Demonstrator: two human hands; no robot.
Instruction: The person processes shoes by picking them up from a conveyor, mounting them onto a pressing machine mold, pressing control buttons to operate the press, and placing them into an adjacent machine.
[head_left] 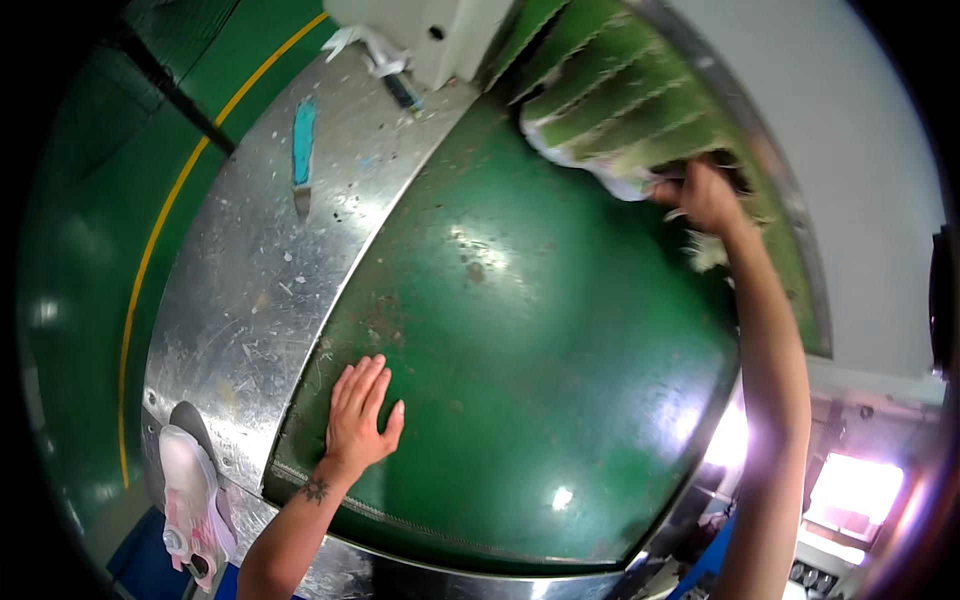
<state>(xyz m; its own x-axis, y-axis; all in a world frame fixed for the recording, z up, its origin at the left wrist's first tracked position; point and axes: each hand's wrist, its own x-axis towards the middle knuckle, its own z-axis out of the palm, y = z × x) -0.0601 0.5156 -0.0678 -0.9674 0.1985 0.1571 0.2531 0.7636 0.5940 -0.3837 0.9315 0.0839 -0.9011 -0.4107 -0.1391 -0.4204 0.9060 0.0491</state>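
Observation:
My left hand [362, 415] lies flat on the green conveyor belt [480, 370], near its left edge, with fingers stretched out and holding nothing. Far right, my right hand [708, 195] reaches to the frayed green strip curtain [625, 95]. Its fingers are closed on the near end of a long white piece [630, 186] that looks like a shoe; the curtain strips cover most of it, and the grip is slightly blurred. At the lower left, a white and pink shoe [190, 490] sits on the metal edge.
A scraped metal side plate [240, 290] runs along the belt's left side. On it lie a scraper with a turquoise handle [303, 145], a dark-handled tool [402, 92] and a crumpled white scrap [365, 45]. A grey machine housing [830, 150] stands at right.

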